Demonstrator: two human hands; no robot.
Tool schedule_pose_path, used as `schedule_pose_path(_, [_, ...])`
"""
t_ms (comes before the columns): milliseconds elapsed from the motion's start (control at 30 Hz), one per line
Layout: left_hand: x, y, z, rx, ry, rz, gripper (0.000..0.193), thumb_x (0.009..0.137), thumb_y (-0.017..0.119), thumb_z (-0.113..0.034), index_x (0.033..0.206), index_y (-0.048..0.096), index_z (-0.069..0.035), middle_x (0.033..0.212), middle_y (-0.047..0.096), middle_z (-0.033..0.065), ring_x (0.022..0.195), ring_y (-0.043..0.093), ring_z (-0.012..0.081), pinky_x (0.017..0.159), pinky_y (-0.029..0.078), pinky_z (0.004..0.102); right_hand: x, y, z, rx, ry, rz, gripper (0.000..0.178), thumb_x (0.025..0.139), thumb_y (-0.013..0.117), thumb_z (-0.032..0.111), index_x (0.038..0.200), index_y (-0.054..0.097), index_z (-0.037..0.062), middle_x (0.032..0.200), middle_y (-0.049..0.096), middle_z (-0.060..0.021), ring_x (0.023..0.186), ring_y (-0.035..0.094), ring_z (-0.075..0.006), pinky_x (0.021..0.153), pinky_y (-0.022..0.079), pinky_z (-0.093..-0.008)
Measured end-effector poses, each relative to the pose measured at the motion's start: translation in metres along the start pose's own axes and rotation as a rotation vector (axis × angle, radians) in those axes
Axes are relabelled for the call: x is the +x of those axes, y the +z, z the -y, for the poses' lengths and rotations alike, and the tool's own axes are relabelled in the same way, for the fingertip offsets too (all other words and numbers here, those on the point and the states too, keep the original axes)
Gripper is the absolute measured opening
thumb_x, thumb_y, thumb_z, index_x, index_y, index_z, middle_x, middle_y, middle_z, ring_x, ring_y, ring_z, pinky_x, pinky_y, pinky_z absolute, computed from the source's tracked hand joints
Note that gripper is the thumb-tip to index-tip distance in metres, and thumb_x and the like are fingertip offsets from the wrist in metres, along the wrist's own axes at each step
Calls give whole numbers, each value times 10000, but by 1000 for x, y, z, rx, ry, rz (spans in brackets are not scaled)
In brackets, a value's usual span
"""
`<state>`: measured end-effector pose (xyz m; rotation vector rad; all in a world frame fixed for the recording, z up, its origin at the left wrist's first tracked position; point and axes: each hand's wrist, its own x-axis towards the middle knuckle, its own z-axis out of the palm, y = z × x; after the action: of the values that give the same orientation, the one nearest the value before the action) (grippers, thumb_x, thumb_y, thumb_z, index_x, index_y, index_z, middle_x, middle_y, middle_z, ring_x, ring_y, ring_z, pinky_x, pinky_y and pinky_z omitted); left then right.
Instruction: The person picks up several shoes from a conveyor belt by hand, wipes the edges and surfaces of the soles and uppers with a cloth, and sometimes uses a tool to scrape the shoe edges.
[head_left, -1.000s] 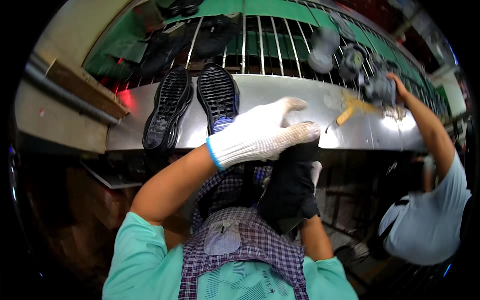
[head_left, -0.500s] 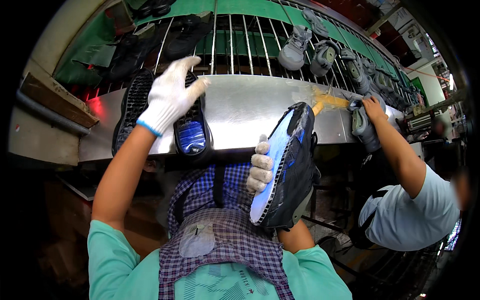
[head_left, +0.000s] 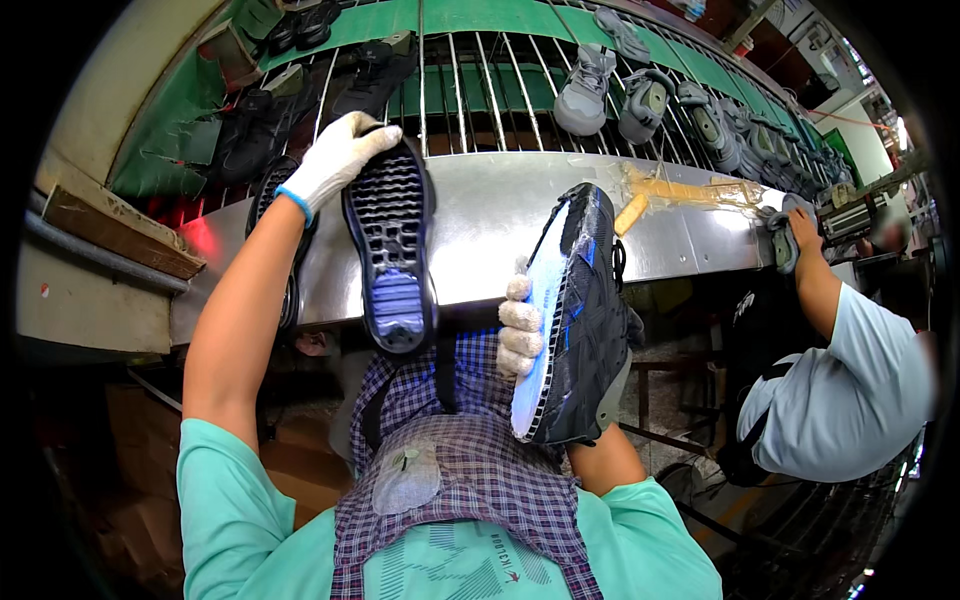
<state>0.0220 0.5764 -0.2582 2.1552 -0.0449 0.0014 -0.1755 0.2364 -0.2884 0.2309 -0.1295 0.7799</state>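
Note:
My left hand (head_left: 342, 160), in a white glove with a blue cuff, is closed on the top end of a black shoe sole (head_left: 390, 225), its thumb along the edge. The sole's ridged inside faces me, with a shiny bluish patch at the near end. Partly behind my left wrist, a second black sole (head_left: 280, 190) rests on the metal ledge. In my right hand (head_left: 520, 330), also gloved, is a black shoe upper (head_left: 580, 320) held on its side, its pale bottom turned left. The fingers wrap over that bottom; the rest of the hand is hidden behind the shoe.
A shiny metal ledge (head_left: 490, 220) runs across in front of a rack of metal bars (head_left: 490, 95). Black shoes (head_left: 375, 75) stand at the rack's left, grey shoes (head_left: 585, 90) at its right. Yellow tape (head_left: 690, 190) sticks to the ledge. A co-worker (head_left: 835, 375) handles a grey shoe at the right.
My left hand has taken hold of the nearer sole and shifted it, so more of its inside shows. The shoe upper turned slightly more upright. The co-worker's hand moved right.

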Motion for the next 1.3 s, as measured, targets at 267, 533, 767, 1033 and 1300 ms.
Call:
schedule_pose_path(267, [-100,49,-89,-322,113,273,378,1009,702,-235,1304,712,1,1228,750,106,1111,701,195,1045,529,340,-12,-1,10,-141,-50,-167,558,1046,621,420,1400,537,-3,1122,661,-178,980,708,-356,909,586,-533])
schedule_pose_path(533, [-154,106,-80,-331,111,241,447,971,700,-104,1406,638,-25,1346,707,156,1287,650,263,1138,474,378,-89,-68,11,-224,-76,-671,890,1044,275,770,1583,455,86,1450,573,-243,1255,609,-423,1112,496,-563])
schedule_pose_path(767, [-177,101,-72,-617,322,368,455,1038,625,-107,1458,572,62,1536,569,226,1438,548,314,1223,421,442,-111,-62,-21,-133,-128,-620,987,1005,288,820,1649,368,77,1633,433,-222,1438,498,-397,1204,425,-533])
schedule_pose_path(1033, [-179,94,-72,-506,331,349,429,1049,601,-106,1442,583,65,1534,560,229,1426,558,322,1215,434,441,-123,-88,-36,-867,-177,-697,704,1147,287,539,1623,401,32,1585,507,-208,1410,546,-345,1195,445,-477])
schedule_pose_path(1300, [-180,85,-72,-441,375,435,907,749,987,-335,1476,572,11,1570,522,204,1407,578,309,1183,484,435,-94,-47,-38,-1129,-171,-726,749,1125,430,533,1591,419,-52,1578,530,-192,1432,529,-279,1210,404,-393])
